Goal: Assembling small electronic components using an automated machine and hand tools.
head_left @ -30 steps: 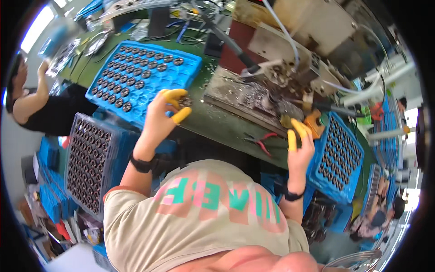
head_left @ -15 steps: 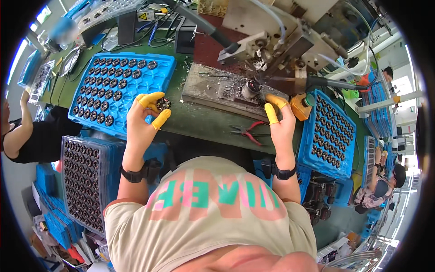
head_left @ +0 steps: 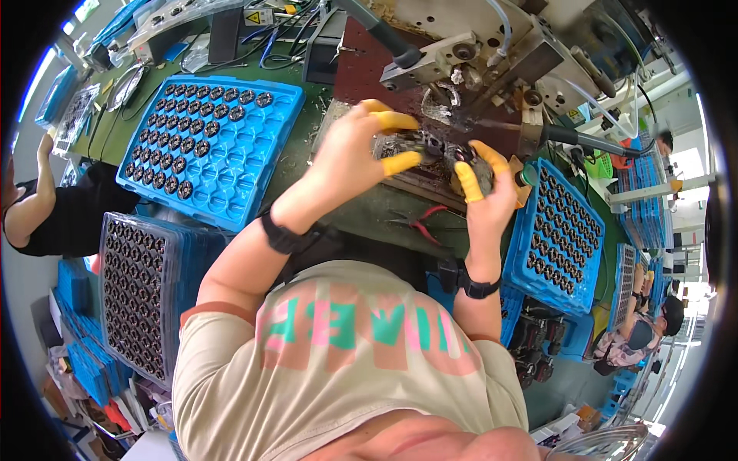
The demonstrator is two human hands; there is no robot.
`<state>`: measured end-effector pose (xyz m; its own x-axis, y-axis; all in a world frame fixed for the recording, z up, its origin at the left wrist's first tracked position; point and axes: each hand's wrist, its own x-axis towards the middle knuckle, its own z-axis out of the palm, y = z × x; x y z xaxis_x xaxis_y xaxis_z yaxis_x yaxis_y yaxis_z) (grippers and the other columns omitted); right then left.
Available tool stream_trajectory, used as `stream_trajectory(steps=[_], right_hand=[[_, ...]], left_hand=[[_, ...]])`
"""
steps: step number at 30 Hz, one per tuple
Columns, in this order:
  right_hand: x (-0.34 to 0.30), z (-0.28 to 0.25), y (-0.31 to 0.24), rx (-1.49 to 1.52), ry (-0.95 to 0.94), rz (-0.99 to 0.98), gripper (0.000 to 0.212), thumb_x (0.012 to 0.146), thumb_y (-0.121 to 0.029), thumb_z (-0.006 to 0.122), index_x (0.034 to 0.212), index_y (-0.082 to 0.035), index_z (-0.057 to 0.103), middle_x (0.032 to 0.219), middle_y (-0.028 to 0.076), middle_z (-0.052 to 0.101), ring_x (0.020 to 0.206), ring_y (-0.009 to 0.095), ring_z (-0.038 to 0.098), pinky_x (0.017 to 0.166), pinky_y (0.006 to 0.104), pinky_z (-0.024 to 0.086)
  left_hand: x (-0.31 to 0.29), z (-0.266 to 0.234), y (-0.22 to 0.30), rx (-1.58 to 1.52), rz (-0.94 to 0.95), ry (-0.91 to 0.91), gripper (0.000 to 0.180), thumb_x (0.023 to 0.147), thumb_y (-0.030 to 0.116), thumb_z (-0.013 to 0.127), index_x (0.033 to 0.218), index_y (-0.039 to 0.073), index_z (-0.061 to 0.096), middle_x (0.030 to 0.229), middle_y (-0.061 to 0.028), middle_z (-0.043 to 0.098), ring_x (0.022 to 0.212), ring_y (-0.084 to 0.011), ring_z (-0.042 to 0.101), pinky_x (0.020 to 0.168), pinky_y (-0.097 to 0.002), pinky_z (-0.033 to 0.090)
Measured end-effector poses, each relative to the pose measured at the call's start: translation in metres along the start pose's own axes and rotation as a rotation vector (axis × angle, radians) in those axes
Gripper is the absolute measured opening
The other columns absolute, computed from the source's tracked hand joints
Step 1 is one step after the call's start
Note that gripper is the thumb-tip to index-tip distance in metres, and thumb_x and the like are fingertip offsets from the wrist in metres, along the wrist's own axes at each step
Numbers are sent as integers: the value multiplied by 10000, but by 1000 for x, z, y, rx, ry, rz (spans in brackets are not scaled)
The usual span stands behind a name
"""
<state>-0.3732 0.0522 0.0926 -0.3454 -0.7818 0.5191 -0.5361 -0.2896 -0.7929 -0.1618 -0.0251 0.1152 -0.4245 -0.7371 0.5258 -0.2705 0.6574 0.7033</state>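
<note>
At the machine's metal work plate (head_left: 430, 184), my left hand (head_left: 346, 150) reaches in from the left. Its thumb and finger, in yellow finger cots, pinch a dark round motor stator (head_left: 411, 144), blurred by motion, beside the small fixture post (head_left: 435, 143). Just to the right, my right hand (head_left: 490, 184), also wearing yellow finger cots, grips another dark round stator (head_left: 467, 160) between thumb and finger. Fingers partly cover both parts. Red-handled pliers (head_left: 421, 223) lie on the green bench near my right wrist.
A blue tray (head_left: 231, 173) partly filled with stators lies at the left; a fuller blue tray (head_left: 519, 261) stands at the right. Stacked trays (head_left: 173, 307) sit at my left side. The machine's arm (head_left: 423, 65) overhangs the plate. Another person's arm (head_left: 38, 184) shows far left.
My left hand has moved right and forward from beside the left tray to the fixture, carrying its stator. My right hand now holds the stator that stood on the fixture.
</note>
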Motion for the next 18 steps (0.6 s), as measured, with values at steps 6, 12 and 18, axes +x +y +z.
stream_trajectory(steps=[6,12,18], right_hand=[[-30,-40,21,-112,109,51,376,777,-119,807,1104,-5,660,1075,93,664,988,195,609,922,304,454],[-37,-60,32,-175,143,54,378,775,-135,812,1098,-11,663,1074,91,656,996,204,602,928,311,452],[-32,-64,33,-364,185,-15,399,784,-135,799,1131,-13,644,1125,107,653,1040,246,602,934,350,464]], left_hand=[[21,30,-6,59,100,-40,417,721,210,834,1052,11,678,987,-140,627,895,-285,641,812,-348,517],[33,25,-2,-39,25,-192,447,717,213,842,1034,-31,644,947,-146,630,860,-273,648,787,-349,522],[34,27,-11,-183,-21,-237,357,746,162,805,1038,18,660,884,-136,617,795,-287,633,764,-363,522]])
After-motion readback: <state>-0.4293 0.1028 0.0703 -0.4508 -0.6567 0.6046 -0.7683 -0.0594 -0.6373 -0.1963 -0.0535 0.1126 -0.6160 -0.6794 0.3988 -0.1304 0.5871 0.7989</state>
